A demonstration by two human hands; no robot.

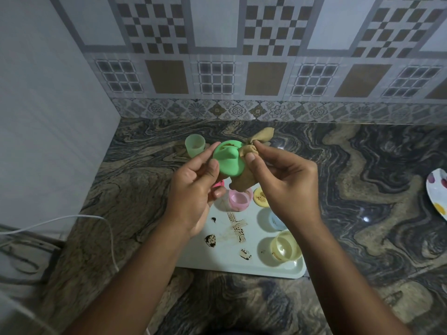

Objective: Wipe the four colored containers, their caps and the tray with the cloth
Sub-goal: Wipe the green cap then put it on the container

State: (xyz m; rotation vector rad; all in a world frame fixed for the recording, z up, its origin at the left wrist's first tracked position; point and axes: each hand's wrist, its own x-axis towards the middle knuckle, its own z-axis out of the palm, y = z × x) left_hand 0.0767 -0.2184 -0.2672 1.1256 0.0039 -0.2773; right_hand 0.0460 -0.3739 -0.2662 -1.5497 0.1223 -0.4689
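My left hand [193, 189] holds the green cap [228, 160] up above the counter, thumb on its face. Against the cap's right edge my right hand [285, 182] pinches a bunched tan cloth [249, 151]. The green container [195, 145] stands on the counter behind. Below my hands lies the white tray [225, 258], smeared with brown stains. On it stand the pink container [238, 201], the blue container [275, 221] and the yellow container [285, 247], with the yellow cap [260, 197] beside them. A pink cap [219, 183] peeks out behind my left hand.
The dark marbled counter [362, 189] runs to a tiled wall behind and a plain white wall on the left. A spotted white plate [437, 189] sits at the right edge. A white cable [72, 218] loops over the counter's left side.
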